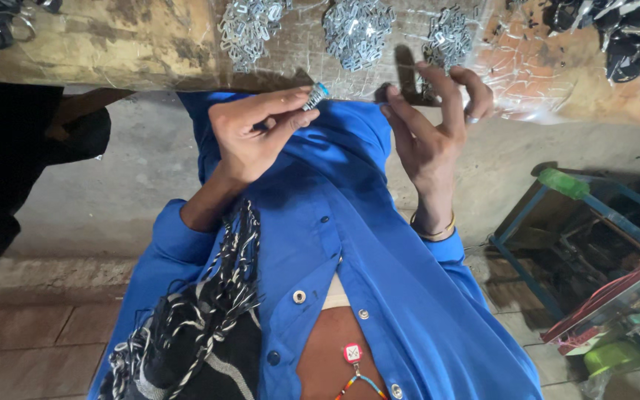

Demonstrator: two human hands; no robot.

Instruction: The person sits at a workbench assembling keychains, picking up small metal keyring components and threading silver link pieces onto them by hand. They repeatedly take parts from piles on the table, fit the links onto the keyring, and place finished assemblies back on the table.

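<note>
My left hand (250,137) has its grip clamped on a small metal clip (315,96), pinched between thumb and forefinger just below the edge of the counter (112,44). My right hand (435,130) is raised beside it, well apart, fingers curled loosely and spread, grip apart and holding nothing I can make out. Both hands hover in front of my blue shirt (350,244). On the counter above them, on a clear plastic sheet (535,67), lie three heaps of the same silvery clips (357,30). A black-and-white fringed scarf (209,318) hangs by my left arm.
</note>
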